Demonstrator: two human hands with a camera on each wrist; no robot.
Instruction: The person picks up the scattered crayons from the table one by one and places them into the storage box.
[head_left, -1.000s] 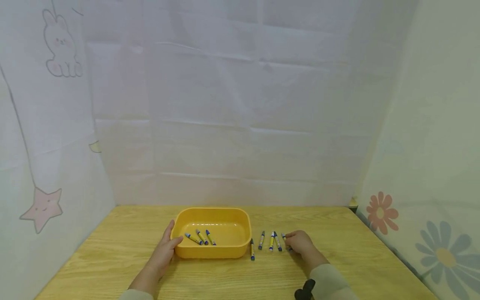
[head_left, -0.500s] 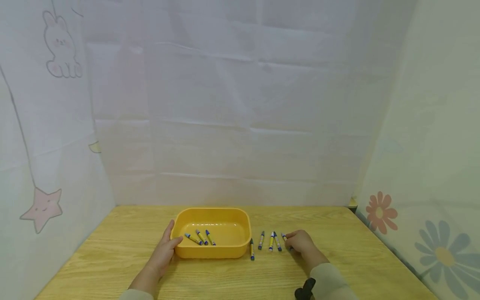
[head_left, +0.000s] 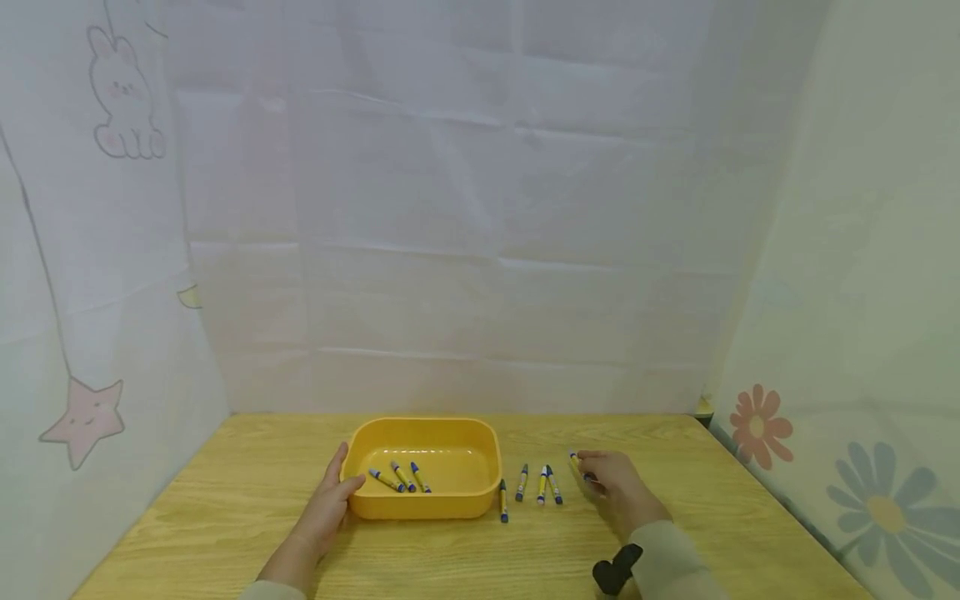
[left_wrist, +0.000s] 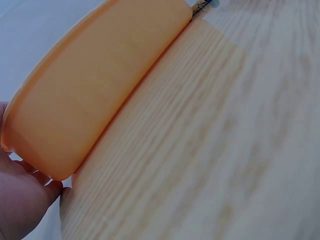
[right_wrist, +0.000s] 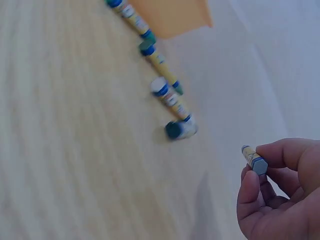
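In the head view, a person's right hand (head_left: 618, 482) pinches a crayon (head_left: 576, 462) at the right of the bench (head_left: 420, 558), the tip tilted toward the far left; half a second ago hand and crayon sat slightly nearer and lower, and the pick-up now looks made. That appears to leave four crayons (head_left: 521, 483) lying between the hand and a yellow tray (head_left: 423, 507), while three crayons (head_left: 402, 476) rest inside the tray, at its near left. The left hand (head_left: 327, 497), unmoved over that half second, grips the tray's left end, thumb over the rim and fingers along the outer wall. The left wrist view shows those fingers curled at the tray's corner, the tray flat on the bench and part of one crayon showing past its far end. In the right wrist view, thumb and fingers are nearly together on the held crayon, its grey-blue flat end toward the camera, seemingly clear of the bench; the four loose crayons trail toward the tray, the two nearest the hand apparently touching.
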